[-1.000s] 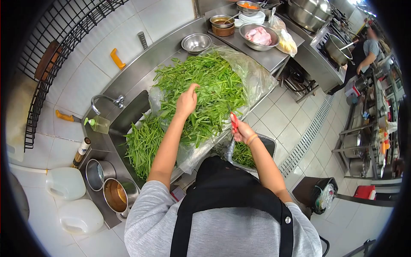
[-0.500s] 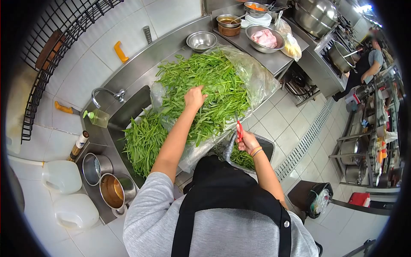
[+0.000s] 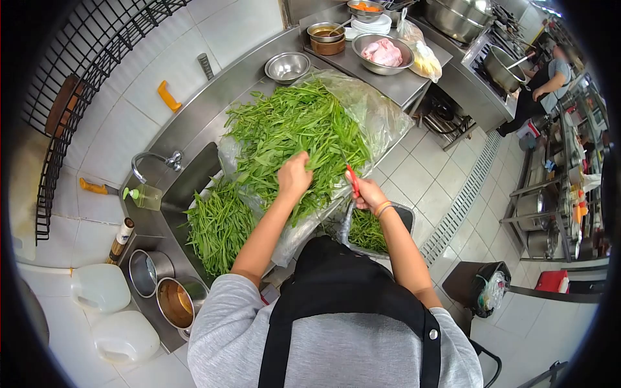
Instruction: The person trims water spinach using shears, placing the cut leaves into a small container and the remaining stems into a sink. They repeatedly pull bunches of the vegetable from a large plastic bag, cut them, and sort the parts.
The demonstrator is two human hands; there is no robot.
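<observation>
A big heap of long-leaved greens (image 3: 297, 129) lies on a clear plastic bag (image 3: 381, 107) spread over the sink counter. My left hand (image 3: 295, 174) is closed on some of the greens at the near side of the heap; its fingertips are hidden. To its right, my right hand (image 3: 367, 194) grips red-handled scissors (image 3: 352, 181), their thin blades pointing away from me and partly lost against the leaves. A second pile of greens (image 3: 221, 226) fills part of the sink at the left. Below my right hand, cut greens (image 3: 367, 231) lie in a lined bin.
A metal bowl of raw meat (image 3: 383, 55) stands on the side counter, near stacked plates (image 3: 371, 24). Nested bowls (image 3: 287, 66) sit behind the heap. Left are a tap (image 3: 139, 167), pots (image 3: 176, 301) and plastic jugs (image 3: 100, 286). Another person (image 3: 550, 84) stands by the stove.
My left hand has drawn nearer to me and curled in the greens. My right hand and the scissors have shifted up and left towards the heap. The whole view has turned slightly.
</observation>
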